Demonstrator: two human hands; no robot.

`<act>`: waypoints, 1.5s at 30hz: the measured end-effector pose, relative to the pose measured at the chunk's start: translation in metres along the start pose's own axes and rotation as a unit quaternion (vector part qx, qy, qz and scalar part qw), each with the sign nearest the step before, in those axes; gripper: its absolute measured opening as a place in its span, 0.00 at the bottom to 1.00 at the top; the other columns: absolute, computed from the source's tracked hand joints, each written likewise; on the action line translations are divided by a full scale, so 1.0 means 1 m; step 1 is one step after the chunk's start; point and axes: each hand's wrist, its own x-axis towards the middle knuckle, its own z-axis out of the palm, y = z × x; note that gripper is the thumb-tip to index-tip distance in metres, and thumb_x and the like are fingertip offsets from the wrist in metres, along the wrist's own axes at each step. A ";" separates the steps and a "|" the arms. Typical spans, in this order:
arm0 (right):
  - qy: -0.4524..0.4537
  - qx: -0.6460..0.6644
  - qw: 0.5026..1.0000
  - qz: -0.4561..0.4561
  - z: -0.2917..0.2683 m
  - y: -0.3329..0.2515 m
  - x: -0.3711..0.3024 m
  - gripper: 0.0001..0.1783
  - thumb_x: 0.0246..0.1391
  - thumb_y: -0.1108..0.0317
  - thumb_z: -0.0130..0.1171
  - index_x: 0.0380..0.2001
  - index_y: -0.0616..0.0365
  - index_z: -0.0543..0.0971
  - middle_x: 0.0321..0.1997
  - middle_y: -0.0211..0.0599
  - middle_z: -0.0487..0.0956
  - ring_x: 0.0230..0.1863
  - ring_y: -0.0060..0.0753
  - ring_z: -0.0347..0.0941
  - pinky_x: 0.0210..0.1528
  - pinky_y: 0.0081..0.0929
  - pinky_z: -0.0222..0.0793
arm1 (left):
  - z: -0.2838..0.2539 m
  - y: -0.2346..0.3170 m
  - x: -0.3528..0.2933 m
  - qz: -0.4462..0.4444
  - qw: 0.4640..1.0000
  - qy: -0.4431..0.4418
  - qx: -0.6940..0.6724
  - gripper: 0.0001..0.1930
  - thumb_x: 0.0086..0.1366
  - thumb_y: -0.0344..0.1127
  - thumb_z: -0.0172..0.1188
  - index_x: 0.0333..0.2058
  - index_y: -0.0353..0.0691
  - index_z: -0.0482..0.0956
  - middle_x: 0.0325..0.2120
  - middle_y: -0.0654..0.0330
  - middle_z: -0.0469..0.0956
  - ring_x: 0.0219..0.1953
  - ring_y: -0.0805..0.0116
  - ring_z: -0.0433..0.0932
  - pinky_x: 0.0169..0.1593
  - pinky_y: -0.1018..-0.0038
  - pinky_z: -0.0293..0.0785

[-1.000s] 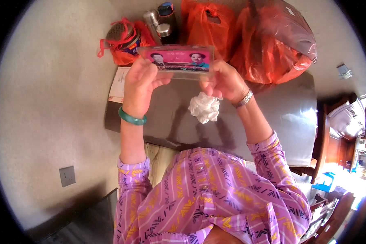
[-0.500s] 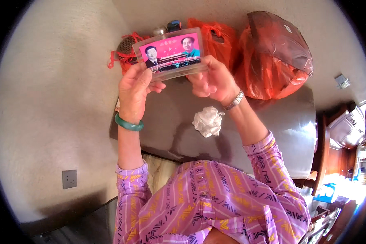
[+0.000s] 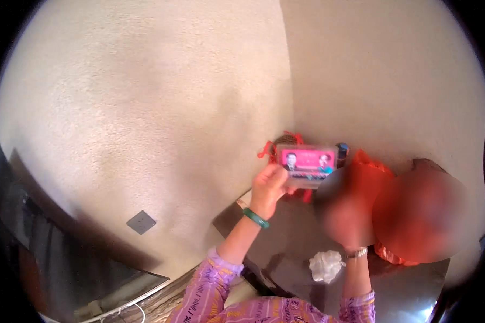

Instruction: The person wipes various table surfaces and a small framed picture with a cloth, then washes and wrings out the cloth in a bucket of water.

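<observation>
My left hand (image 3: pixel 270 187), with a green bangle at its wrist, grips the lower left corner of a clear-edged picture frame (image 3: pixel 308 163). The frame holds a pink picture with two portraits and stands nearly upright above the table. My right hand (image 3: pixel 351 219), wearing a metal watch, is below the frame's right side. Blur smears its fingers, so their pose and any contact are hidden. A crumpled white wad (image 3: pixel 326 266), perhaps tissue or thin plastic, lies on the dark, glossy tabletop (image 3: pixel 288 237) beside my right wrist.
Red plastic bags (image 3: pixel 369 164) stand at the right, partly blurred. Behind the frame are a dark woven-looking thing (image 3: pixel 289 139) with red ties and a dark, blue-topped object (image 3: pixel 342 151). A wall socket (image 3: pixel 141 222) and a large dark panel (image 3: pixel 54 253) are at the left.
The view has swung left and upward, so hands, frame and table sit farther right and lower. My right hand has dropped away from the frame's right edge; my left still holds it.
</observation>
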 end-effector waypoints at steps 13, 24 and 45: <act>0.047 -0.722 0.674 -0.153 -0.195 0.098 -0.011 0.24 0.32 0.59 0.66 0.36 0.60 0.76 0.35 0.47 0.73 0.43 0.50 0.69 0.42 0.43 0.67 | -0.109 0.274 0.048 0.340 0.881 0.258 0.205 0.07 0.61 0.34 0.55 0.33 0.36 0.72 0.28 0.59 0.75 0.24 0.69 0.74 0.29 0.74 0.75; -0.058 -0.785 0.610 -0.085 -0.163 0.107 -0.042 0.42 0.23 0.55 0.71 0.48 0.55 0.69 0.49 0.50 0.62 0.53 0.54 0.59 0.53 0.45 0.58 | -0.151 0.349 0.011 0.362 0.821 0.348 0.274 0.07 0.63 0.34 0.53 0.33 0.36 0.72 0.28 0.57 0.75 0.26 0.65 0.76 0.30 0.74 0.75; 0.104 -0.867 0.482 -0.069 -0.154 0.142 -0.036 0.40 0.29 0.62 0.67 0.52 0.57 0.65 0.52 0.45 0.62 0.52 0.51 0.59 0.50 0.46 0.59 | -0.164 0.352 -0.006 0.355 0.838 0.301 0.285 0.08 0.62 0.35 0.55 0.35 0.36 0.73 0.32 0.58 0.74 0.32 0.63 0.76 0.38 0.68 0.76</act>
